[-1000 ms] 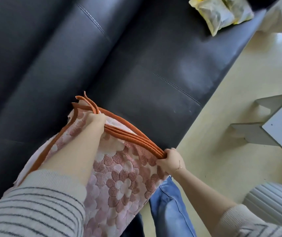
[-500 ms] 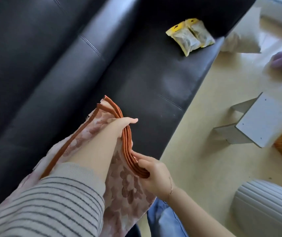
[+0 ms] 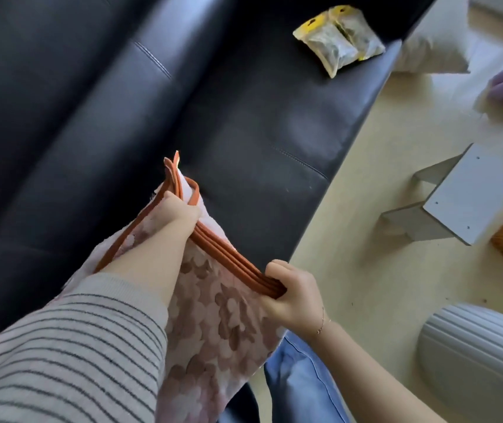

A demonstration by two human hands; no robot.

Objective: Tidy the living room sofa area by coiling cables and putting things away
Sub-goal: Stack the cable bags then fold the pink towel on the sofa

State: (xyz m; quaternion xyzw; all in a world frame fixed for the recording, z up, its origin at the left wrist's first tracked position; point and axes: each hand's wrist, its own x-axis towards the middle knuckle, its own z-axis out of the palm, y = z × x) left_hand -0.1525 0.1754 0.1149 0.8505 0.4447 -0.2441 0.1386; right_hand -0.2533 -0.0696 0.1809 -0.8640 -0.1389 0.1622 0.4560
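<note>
**Q:** Holding what, exactly, and where?

**A:** A person stands at a black sofa and holds a pink floral blanket folded into layers, its orange piped edges stacked together. The left hand grips the far end of that stack, fingers curled over it. The right hand grips the near end, fingers wrapped round the piping. The blanket hangs below both hands, in front of the seat's front edge and over the person's jeans.

**Q:** What has just changed?

**A:** Half a second ago the two hands were close together, the piped edges bent nearly upright between them and the left fingers reaching out straight. Now the hands are apart again and the stacked edges run in a taut, slanting line from one fist to the other. Both grips look firmer.

**Q:** What does that mean for the tidying?

**A:** It looks as though another fold has been made and the edges are being pulled even. The blanket seems nearly folded, but it is not yet put away.

**Q:** Is anything else left to tidy?

**A:** Two yellow-topped packets lie further along the seat, well apart from the blanket. A pale cushion rests on the floor beside the sofa's far end. No cable can be made out.
</note>
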